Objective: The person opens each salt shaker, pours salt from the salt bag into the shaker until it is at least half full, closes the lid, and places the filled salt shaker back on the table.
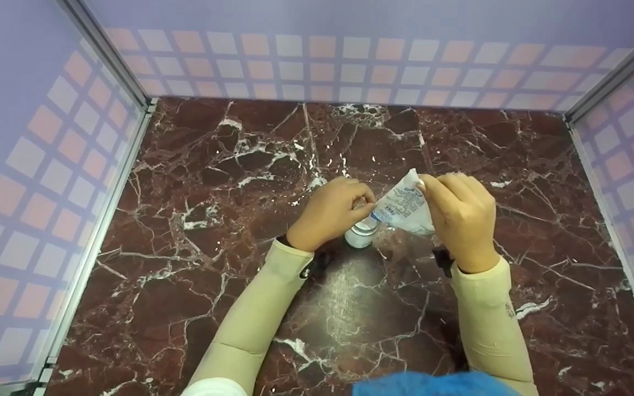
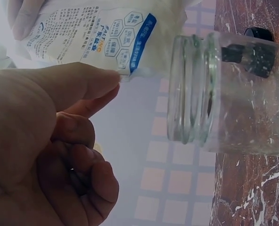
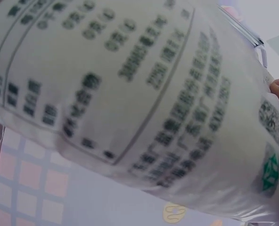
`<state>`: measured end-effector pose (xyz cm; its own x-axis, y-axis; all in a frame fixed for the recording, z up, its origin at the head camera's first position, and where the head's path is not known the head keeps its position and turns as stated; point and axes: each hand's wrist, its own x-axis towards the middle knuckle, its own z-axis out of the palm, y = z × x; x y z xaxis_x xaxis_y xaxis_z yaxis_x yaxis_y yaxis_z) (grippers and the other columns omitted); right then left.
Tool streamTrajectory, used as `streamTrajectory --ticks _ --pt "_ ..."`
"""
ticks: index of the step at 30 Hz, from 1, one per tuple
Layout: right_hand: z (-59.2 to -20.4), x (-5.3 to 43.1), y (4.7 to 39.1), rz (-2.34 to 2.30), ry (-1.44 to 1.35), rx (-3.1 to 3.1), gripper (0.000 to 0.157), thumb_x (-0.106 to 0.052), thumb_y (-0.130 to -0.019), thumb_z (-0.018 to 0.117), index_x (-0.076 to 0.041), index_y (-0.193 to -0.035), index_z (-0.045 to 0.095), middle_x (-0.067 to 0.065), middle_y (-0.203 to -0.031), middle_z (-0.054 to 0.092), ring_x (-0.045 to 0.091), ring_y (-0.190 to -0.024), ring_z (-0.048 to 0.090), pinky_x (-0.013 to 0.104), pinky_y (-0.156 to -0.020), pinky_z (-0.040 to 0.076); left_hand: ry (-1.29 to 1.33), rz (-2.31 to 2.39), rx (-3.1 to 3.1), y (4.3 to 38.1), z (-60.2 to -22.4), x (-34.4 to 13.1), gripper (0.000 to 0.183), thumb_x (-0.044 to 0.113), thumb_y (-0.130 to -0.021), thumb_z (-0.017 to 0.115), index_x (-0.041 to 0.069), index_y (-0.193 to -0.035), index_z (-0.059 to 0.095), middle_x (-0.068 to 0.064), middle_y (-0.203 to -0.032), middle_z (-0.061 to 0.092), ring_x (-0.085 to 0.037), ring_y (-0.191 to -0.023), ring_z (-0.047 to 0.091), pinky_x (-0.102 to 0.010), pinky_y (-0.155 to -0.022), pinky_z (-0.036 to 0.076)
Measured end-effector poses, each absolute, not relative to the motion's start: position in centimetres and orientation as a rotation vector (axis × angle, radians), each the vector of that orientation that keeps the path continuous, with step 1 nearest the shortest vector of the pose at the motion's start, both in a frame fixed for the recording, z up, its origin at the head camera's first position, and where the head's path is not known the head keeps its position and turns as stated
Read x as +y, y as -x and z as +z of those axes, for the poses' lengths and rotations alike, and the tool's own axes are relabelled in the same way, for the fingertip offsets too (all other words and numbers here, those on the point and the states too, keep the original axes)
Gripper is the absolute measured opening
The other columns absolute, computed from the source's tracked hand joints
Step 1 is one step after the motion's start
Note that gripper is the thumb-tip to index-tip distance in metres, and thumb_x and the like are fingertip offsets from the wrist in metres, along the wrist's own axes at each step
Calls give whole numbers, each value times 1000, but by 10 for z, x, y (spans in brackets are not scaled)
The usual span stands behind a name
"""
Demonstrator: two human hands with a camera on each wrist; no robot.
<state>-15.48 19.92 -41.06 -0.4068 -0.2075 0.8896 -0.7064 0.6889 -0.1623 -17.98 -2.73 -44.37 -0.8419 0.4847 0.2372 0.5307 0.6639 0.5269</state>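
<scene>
A white printed bag of salt [image 1: 405,206] is held tilted between the two hands, just right of a small glass jar [image 1: 360,237]. My right hand [image 1: 463,214] grips the bag by its upper end. With thumb and forefinger my left hand [image 1: 331,212] pinches the bag's lower left corner, close over the jar's mouth; its other fingers are curled in. In the left wrist view the clear jar [image 2: 252,113] has a threaded, uncovered neck beside the bag's blue stripe [image 2: 143,43]. Printed plastic of the bag [image 3: 144,103] fills most of the right wrist view.
White grains lie scattered on the dark red marbled table [image 1: 185,308], mostly beyond the hands. A small black round object [image 2: 259,33] shows behind the jar in the left wrist view. Lilac walls with pink and white squares [image 1: 322,47] enclose the table's back and sides.
</scene>
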Motion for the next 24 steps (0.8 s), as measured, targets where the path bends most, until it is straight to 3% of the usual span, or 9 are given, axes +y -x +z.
streamTrajectory --ticks 6,15,24 --pt "-411 200 155 663 -660 -1947 23 -19 -103 65 -1 -95 77 12 -71 63 32 -58 48 44 -55 35 852 -973 -2770 180 -446 -26 11 27 -97 72 17 -98 74 4 -89 65 -15 -85 58 -30 -76 50" --pt "-411 199 154 660 -646 -1939 22 -19 -103 65 -2 -95 77 11 -71 62 32 -57 46 44 -54 33 878 -977 -2782 179 -447 -25 28 38 -95 75 18 -115 76 4 -86 62 -12 -81 53 -28 -71 47" --pt "-410 198 152 658 -659 -1933 22 -19 -101 67 0 -94 77 12 -72 63 33 -58 48 44 -55 35 885 -965 -2785 179 -447 -24 23 35 -95 76 18 -110 77 4 -83 58 -14 -80 53 -30 -71 47"
